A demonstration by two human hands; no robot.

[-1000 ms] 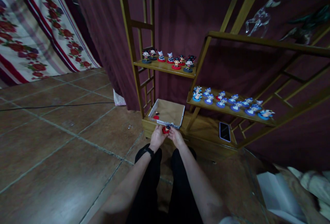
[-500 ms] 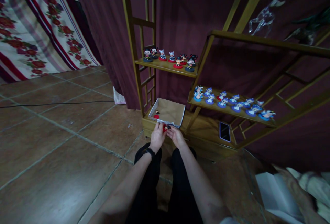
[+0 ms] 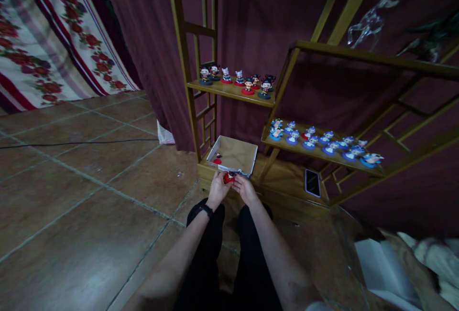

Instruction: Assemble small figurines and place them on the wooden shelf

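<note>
A small figurine (image 3: 229,177) with a dark head and a red base is between my hands, just in front of the open box. My left hand (image 3: 218,192) grips it by the red base. From the other side, the fingertips of my right hand (image 3: 244,189) close on it and partly cover it. Inside the shallow cardboard box (image 3: 255,154) lie a loose red disc (image 3: 217,161) and a small dark-headed figurine piece (image 3: 218,155), both at the left end.
Dark-haired and grey-white figurines (image 3: 248,85) stand on the upper left shelf (image 3: 229,92). Several blue-and-white figurines (image 3: 310,143) fill the lower right shelf (image 3: 322,157). A phone (image 3: 312,183) lies on the cabinet base. A clear deer ornament (image 3: 369,23) stands higher up; a white box (image 3: 383,268) is on the floor.
The figurine has turned between my fingers, from lying sideways to more upright, with more of its red base showing. My hands have barely shifted.
</note>
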